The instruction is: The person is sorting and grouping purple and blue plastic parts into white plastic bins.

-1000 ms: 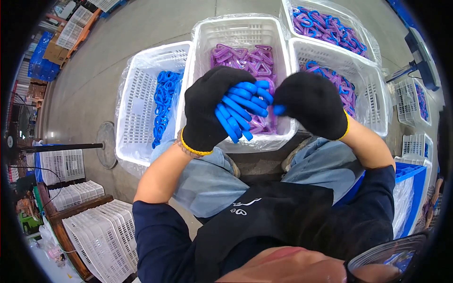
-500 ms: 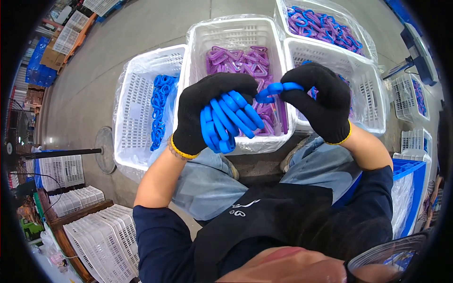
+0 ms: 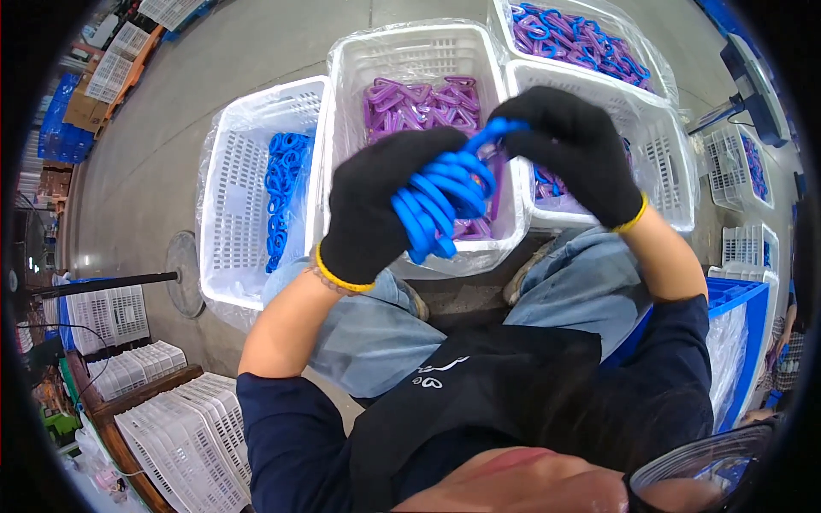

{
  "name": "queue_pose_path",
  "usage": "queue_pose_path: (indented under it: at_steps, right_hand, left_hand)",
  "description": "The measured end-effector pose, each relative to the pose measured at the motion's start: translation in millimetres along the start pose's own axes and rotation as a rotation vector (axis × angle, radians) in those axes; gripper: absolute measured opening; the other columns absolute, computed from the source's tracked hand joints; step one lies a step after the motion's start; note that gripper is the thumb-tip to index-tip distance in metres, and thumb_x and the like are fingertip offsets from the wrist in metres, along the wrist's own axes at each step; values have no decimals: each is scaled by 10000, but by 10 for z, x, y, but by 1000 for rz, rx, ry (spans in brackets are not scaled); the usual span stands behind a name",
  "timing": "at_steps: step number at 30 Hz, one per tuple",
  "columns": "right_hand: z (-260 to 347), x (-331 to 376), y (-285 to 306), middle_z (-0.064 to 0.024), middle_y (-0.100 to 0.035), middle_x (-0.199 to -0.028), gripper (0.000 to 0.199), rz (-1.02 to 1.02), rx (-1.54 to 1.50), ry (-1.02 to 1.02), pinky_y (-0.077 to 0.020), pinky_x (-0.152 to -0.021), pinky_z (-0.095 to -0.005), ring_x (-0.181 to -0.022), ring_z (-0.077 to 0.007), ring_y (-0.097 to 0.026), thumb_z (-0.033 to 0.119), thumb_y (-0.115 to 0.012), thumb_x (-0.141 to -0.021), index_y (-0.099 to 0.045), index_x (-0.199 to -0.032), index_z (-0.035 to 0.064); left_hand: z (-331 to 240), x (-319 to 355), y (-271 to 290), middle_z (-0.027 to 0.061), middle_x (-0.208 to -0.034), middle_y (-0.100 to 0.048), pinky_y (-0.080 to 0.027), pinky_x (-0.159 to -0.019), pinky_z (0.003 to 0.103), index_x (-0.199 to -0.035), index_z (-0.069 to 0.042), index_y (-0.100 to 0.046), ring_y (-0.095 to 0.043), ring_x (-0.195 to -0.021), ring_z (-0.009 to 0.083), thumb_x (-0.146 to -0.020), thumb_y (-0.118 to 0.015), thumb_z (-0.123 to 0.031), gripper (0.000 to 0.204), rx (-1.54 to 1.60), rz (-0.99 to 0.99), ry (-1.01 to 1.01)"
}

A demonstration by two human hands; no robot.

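Note:
In a black glove with a yellow cuff, my left hand (image 3: pixel 369 195) is closed around a bunch of blue plastic rings (image 3: pixel 432 209), which fan out toward the right. My right hand (image 3: pixel 571 152), gloved the same way, pinches one blue ring (image 3: pixel 494 132) just above the bunch; motion blurs it, so I cannot tell whether it touches the others. Both hands are over a white basket (image 3: pixel 342 77) lined with clear plastic. Inside lie purple triangular pieces (image 3: pixel 419 104), partly hidden by my hands.
To the left stands a white basket (image 3: pixel 227 162) with blue rings (image 3: pixel 286 179). At the right, another white basket (image 3: pixel 667 162) holds mixed purple and blue pieces, as does the far one (image 3: pixel 581 43). A screen on a stand (image 3: pixel 757 90) is at far right, stacked white crates (image 3: pixel 184 427) at lower left.
My left hand and its bunch of rings have shifted right. The right hand has moved up a little, its pinched ring now tilted above the bunch.

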State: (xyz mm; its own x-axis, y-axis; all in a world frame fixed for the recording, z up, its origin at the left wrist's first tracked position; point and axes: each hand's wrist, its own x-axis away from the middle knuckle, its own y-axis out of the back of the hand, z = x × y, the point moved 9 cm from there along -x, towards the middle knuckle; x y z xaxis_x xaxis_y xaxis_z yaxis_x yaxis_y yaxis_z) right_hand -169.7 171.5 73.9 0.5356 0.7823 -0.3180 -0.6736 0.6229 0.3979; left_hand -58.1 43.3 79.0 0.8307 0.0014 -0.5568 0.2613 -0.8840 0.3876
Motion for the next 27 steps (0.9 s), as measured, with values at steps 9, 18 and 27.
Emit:
queue_pose_path:
  at_steps: [9, 18, 27]
  right_hand:
    - [-1474, -31, 1330, -75, -675, -1004, 334, -42, 579, -357, -511, -800, -310, -894, -167, -635, 222, -669, -867, -630, -1149, 48]
    - [-2335, 17, -1293, -136, -645, -1087, 333, 768, 955, 41, -477, -908, -416, -1030, -320, -608, 172, -629, -772, -645, -1095, 92]
    - [-3966, 212, -2505, -174, -641, -1095, 295, 794, 1045, -66, -494, -845, -448, -998, -366, -617, 186, -514, -851, -645, -1078, 52]
  left_hand:
    - [508, 224, 781, 123, -1016, -664, -559, -731, 293, -1195, 53, -586, -653, -835, 176, -927, -475, -108, 332, 241, -330, 328]
    - [876, 153, 769, 56, -793, -632, -486, -633, 178, -985, 41, -612, -580, -660, 90, -936, -470, -100, 206, 195, -41, 228]
    - [689, -7, 526, 102, -952, -666, -505, -746, 243, -1156, 51, -573, -616, -813, 109, -916, -490, -71, 282, -123, -66, 319]
